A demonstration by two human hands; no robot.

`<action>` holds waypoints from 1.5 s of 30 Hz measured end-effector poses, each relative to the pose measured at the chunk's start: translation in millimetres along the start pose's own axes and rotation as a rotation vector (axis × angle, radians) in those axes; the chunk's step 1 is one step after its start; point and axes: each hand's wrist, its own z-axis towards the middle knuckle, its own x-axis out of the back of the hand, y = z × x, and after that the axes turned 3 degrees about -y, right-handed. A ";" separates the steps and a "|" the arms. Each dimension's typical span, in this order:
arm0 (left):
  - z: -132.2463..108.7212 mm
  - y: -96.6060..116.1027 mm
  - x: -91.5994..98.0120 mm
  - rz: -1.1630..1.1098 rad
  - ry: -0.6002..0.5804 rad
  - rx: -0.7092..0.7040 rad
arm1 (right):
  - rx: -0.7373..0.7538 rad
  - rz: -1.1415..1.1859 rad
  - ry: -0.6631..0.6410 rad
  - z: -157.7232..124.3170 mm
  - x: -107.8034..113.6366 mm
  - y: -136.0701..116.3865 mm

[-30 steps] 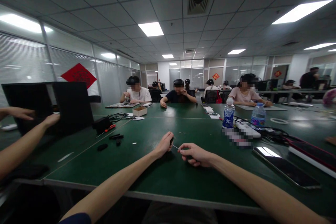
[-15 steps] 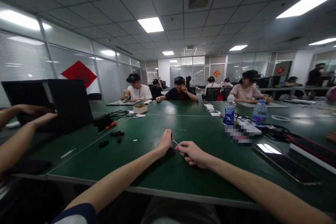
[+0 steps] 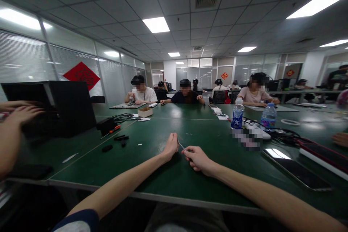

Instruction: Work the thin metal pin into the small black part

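Note:
My left hand [image 3: 170,146] rests on the green table [image 3: 152,174], fingers closed round a small dark tool whose thin metal tip [image 3: 181,147] points right. My right hand [image 3: 198,158] lies just beside it, fingers curled and pinched at that tip. What the right fingers pinch is too small to make out. Both forearms reach in from the bottom edge.
A co-worker's hands [image 3: 20,113] are at an open black laptop [image 3: 62,107] on the left. An orange-handled screwdriver [image 3: 114,129], small black parts [image 3: 119,139], water bottles [image 3: 237,117], cables and a flat dark device [image 3: 295,173] lie around. Several people sit at the far side.
Both my hands shifted slightly up and away on the table, staying together. The co-worker's hands on the left moved further left along the laptop.

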 end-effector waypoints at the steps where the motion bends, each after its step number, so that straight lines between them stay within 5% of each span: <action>1: 0.5 -0.5 0.2 -0.023 -0.019 0.015 | 0.001 0.000 0.016 -0.5 -0.9 -0.5; 9: 1.2 1.6 2.2 -0.070 -0.006 0.072 | 0.030 0.045 0.068 4.5 -8.5 6.3; 16: -15.3 4.0 -23.2 -0.153 -0.168 0.110 | 0.081 0.059 0.357 38.1 31.5 7.6; 21: -6.0 5.7 -8.8 -0.359 -0.220 0.178 | 0.093 -0.119 0.278 27.1 43.9 4.6; 26: 5.2 8.6 12.9 -0.482 -0.224 0.164 | 0.444 -0.724 0.234 3.2 34.6 -3.3; 29: 5.3 10.3 14.2 -0.498 -0.240 0.169 | 0.517 -0.904 0.188 -4.5 29.8 -9.8; 45: -2.8 17.6 13.5 -0.464 -0.277 0.165 | 0.564 -1.035 0.150 -4.0 27.1 -7.1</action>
